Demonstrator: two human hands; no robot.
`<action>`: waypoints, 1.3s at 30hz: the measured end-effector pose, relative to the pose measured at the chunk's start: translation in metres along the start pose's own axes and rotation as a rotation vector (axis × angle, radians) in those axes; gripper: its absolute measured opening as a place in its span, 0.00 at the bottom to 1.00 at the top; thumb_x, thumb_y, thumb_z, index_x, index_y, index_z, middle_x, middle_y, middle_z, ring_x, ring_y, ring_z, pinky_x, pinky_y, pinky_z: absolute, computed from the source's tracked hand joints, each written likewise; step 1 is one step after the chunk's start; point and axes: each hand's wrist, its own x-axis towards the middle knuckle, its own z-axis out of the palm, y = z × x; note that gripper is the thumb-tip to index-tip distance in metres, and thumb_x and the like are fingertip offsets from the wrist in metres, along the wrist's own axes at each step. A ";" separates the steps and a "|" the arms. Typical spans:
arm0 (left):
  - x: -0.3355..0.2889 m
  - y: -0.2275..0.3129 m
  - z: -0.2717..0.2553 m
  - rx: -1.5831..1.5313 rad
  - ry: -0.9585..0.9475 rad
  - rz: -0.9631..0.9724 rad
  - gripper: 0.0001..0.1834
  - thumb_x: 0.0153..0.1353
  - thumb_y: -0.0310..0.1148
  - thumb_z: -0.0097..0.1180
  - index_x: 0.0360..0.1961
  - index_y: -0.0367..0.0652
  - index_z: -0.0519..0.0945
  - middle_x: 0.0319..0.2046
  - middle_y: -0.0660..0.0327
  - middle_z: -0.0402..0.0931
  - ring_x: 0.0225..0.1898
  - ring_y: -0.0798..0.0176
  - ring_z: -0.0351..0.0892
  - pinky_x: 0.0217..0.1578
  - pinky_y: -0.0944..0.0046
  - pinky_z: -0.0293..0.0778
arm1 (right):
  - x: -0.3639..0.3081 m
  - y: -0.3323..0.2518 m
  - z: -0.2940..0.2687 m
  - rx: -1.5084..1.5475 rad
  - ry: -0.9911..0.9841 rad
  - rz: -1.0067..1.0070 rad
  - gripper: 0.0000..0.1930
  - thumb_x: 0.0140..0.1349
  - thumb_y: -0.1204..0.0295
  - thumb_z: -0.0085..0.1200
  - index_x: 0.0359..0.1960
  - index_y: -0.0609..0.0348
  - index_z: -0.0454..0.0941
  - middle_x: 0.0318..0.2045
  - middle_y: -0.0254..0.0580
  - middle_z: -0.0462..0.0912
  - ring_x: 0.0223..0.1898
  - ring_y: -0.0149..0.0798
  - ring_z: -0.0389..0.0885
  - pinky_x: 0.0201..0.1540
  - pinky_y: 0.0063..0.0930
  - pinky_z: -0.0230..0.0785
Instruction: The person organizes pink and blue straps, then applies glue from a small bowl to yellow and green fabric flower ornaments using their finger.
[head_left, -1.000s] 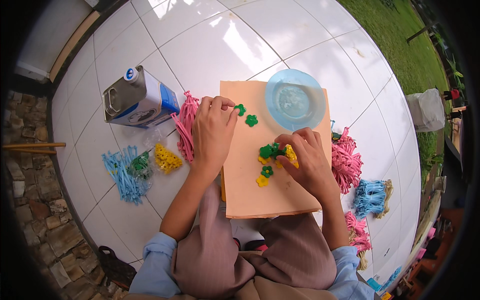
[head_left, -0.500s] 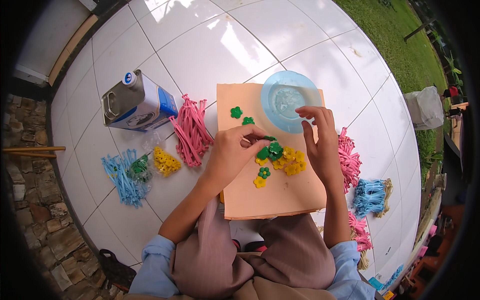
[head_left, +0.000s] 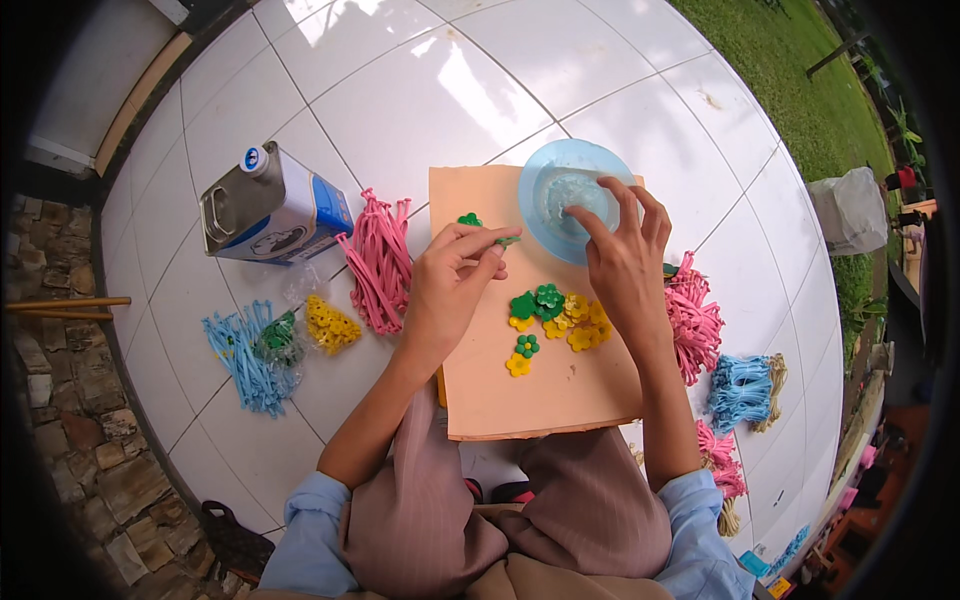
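Observation:
My left hand (head_left: 455,280) is closed in a pinch on a small green flower (head_left: 509,240), seen nearly edge-on above the board. My right hand (head_left: 628,245) hangs over the light blue plastic bowl (head_left: 530,180), thumb and fingers apart, with the thumb tip over the pale, wet-looking contents. Another green flower (head_left: 469,219) shows just past my left hand. Between the hands lie green flowers (head_left: 548,297) and a cluster of yellow flowers (head_left: 589,328). Nearer me, a green flower with a yellow centre (head_left: 527,346) sits by a yellow one (head_left: 518,365).
The peach-coloured board (head_left: 540,405) lies before my knees. To the left are a metal can (head_left: 285,210), pink strands (head_left: 380,265), light blue strands (head_left: 245,355) and a bag of yellow pieces (head_left: 332,325). Pink bundles (head_left: 692,325) and blue bundles (head_left: 740,390) lie right.
My left hand has moved up and left with the green flower, away from the flower cluster. My right hand has shifted to over the bowl, its thumb and index finger now above the contents.

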 end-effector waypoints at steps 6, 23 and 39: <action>0.005 0.004 0.003 -0.087 0.043 -0.016 0.10 0.56 0.23 0.57 0.40 0.34 0.78 0.31 0.61 0.76 0.31 0.73 0.76 0.34 0.74 0.75 | -0.002 -0.007 -0.009 0.139 0.048 0.108 0.22 0.42 0.84 0.51 0.40 0.46 0.78 0.55 0.40 0.64 0.57 0.48 0.58 0.57 0.43 0.54; 0.009 0.011 0.006 -0.192 0.018 -0.069 0.07 0.55 0.26 0.59 0.33 0.33 0.78 0.26 0.60 0.79 0.27 0.72 0.78 0.32 0.74 0.77 | -0.012 -0.034 -0.030 0.024 0.125 -0.121 0.22 0.47 0.80 0.55 0.43 0.39 0.78 0.56 0.36 0.65 0.55 0.41 0.61 0.58 0.49 0.52; -0.019 0.009 -0.002 0.728 0.158 0.241 0.10 0.50 0.26 0.61 0.35 0.39 0.78 0.27 0.60 0.74 0.32 0.62 0.76 0.34 0.63 0.73 | -0.012 -0.006 -0.029 0.219 0.034 0.140 0.23 0.45 0.86 0.48 0.43 0.47 0.76 0.52 0.39 0.66 0.53 0.50 0.60 0.54 0.43 0.58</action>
